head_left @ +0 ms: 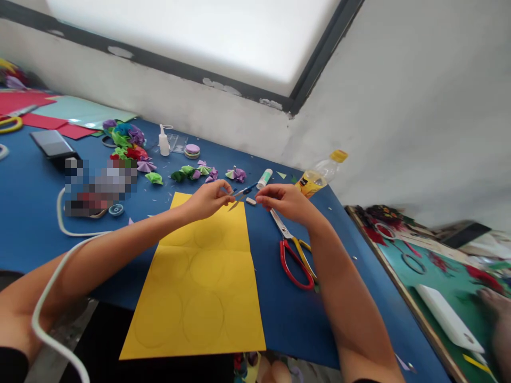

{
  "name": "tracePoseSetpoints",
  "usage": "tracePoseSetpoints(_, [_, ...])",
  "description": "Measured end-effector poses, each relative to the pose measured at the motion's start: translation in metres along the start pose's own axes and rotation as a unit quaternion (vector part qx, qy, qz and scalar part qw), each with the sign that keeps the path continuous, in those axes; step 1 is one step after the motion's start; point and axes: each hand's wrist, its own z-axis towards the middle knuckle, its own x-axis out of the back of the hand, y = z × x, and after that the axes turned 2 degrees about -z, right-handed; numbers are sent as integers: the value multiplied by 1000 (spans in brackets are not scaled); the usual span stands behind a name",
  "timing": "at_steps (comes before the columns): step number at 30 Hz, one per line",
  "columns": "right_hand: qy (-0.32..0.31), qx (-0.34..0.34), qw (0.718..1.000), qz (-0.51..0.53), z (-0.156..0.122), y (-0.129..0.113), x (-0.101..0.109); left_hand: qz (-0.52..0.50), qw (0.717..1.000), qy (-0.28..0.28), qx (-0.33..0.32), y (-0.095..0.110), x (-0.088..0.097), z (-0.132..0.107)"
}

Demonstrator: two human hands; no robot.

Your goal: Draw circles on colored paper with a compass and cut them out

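Over the far edge of the yellow paper (207,319), my left hand (209,199) pinches a drawing compass (248,190) with blue parts and pointed metal legs. My right hand (285,201) is close to the compass's other end, thumb and fingertips drawn together; what they hold, if anything, cannot be made out. Several pencilled circles and a crosswise fold mark the paper, which overhangs the near table edge. A small white eraser (250,201) and a glue stick (264,179) lie by my fingers. Large scissors (293,247) with red and yellow handles rest under my right wrist.
A bottle with a yellow cap (338,156) leans behind my right hand. Folded paper pieces (187,173), a white squeeze bottle (164,142) and a phone (51,143) lie on the blue table (27,213). A white cable (59,276) crosses my left arm. Another person's hand (495,303) is at right.
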Motion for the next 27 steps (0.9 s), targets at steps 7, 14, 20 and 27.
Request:
tracePoseSetpoints(7, [144,57,987,33,11,2,-25,-63,998,20,-11,-22,-27,-9])
tracePoseSetpoints(14, [218,94,969,-70,13,-2,-40,-113,993,37,6,-32,-36,-8])
tracePoseSetpoints(20, [234,116,958,-116,11,-4,-43,-146,989,27,5,-35,-37,-5])
tracePoseSetpoints(27, [237,114,955,-137,10,-5,-43,-142,989,33,12,-35,-39,-6])
